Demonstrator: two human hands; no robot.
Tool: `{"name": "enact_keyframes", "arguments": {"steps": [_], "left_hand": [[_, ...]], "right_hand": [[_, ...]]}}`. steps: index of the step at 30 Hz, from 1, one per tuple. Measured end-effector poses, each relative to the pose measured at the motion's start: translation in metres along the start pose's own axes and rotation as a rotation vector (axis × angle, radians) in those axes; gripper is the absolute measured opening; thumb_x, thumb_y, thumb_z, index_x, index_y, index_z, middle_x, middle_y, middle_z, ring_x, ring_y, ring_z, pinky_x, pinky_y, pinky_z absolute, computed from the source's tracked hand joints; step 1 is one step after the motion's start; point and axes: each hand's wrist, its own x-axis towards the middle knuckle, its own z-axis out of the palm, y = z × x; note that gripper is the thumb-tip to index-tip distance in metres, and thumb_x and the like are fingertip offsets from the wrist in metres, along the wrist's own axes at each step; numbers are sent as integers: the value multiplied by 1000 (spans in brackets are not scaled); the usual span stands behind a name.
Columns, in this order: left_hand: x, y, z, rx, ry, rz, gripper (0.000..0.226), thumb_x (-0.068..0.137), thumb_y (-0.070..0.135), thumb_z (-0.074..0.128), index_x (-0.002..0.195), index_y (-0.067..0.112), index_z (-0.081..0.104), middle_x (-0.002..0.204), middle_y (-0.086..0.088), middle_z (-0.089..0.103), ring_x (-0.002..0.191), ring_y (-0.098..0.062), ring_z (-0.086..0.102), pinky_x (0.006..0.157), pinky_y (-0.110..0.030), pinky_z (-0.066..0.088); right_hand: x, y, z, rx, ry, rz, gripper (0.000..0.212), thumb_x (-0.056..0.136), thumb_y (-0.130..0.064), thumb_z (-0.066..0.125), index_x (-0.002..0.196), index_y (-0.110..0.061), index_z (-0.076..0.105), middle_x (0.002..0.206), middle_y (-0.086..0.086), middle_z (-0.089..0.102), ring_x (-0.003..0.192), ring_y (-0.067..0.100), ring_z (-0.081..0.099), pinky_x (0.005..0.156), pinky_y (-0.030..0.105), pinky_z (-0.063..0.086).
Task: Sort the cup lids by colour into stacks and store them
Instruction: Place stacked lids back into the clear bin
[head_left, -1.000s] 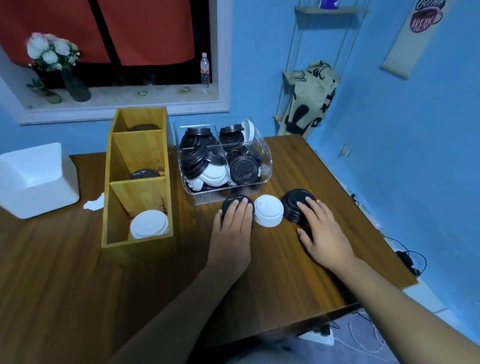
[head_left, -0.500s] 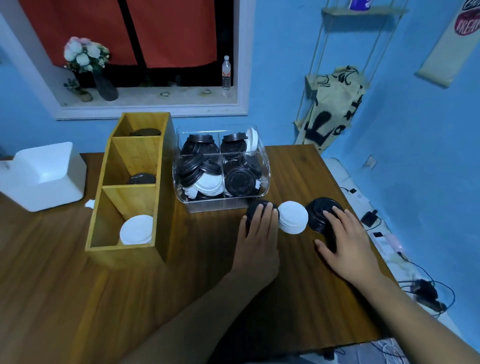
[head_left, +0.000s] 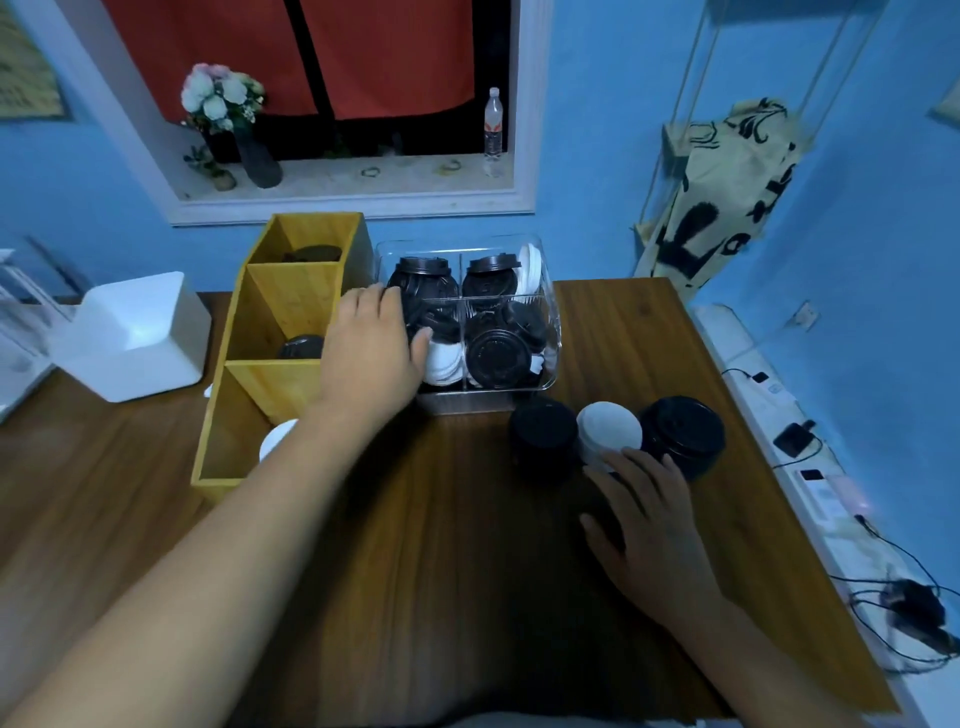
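- The left hand (head_left: 371, 353) is hanging over the near-left corner of the clear bin (head_left: 467, 401). Its back is turned up and its fingers are dipping toward the lids inside. Whether they are gripping one I cannot tell.
- That hand's thumb is lying against a white lid (head_left: 444, 361), which is sitting in the bin among a jumble of black and white lids.
- The right hand (head_left: 654, 525) is resting on the table (head_left: 441, 597) with its fingers spread wide, holding nothing.
- Just beyond its fingertips three stacks are standing in a row. A black stack (head_left: 543, 436) is on the side toward the left hand. A white stack (head_left: 610, 431) is in the middle, with the fingertips touching its near edge. A second black stack (head_left: 683, 431) is on the outer side.
- Just left of the left hand a wooden organiser (head_left: 260, 317) is sitting. Dark lids (head_left: 302, 347) are lying in its two farther compartments. White lids (head_left: 278, 439) are lying in the nearest, partly hidden under the left forearm.
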Motion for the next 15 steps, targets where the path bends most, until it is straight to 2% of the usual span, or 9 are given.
{"name": "enact_keyframes", "arguments": {"steps": [2,4,11,15], "left_hand": [[16,-7,-3,78,-120,-67,56,102,52,43,124,3,59,123,-19,65,120,-38,52,95,-48,46],[24,-8,-5,162,-196,-69,59,103,59,34,118,9,61,115,-15,68,118,-36,53,90,-46,43],[29,-13,2,176,-288,21,59,98,69,33,122,18,52,126,-10,67,140,-33,39,104,-51,30],[28,-14,-4,82,-268,65,55,92,71,47,106,18,50,114,-8,68,129,-32,47,107,-51,28]], "right_hand": [[0,-1,1,3,-5,-14,51,94,-45,54,139,-19,56,145,4,51,139,28,44,115,62,32],[-1,-1,1,5,-6,-28,50,94,-45,54,137,-20,57,143,3,53,137,28,46,114,62,33],[0,-5,-3,15,-6,6,49,95,-44,56,136,-18,61,141,1,53,136,26,46,116,59,32],[1,-7,-5,27,-25,33,49,94,-43,60,136,-17,62,140,1,54,135,27,46,112,59,34]]}}
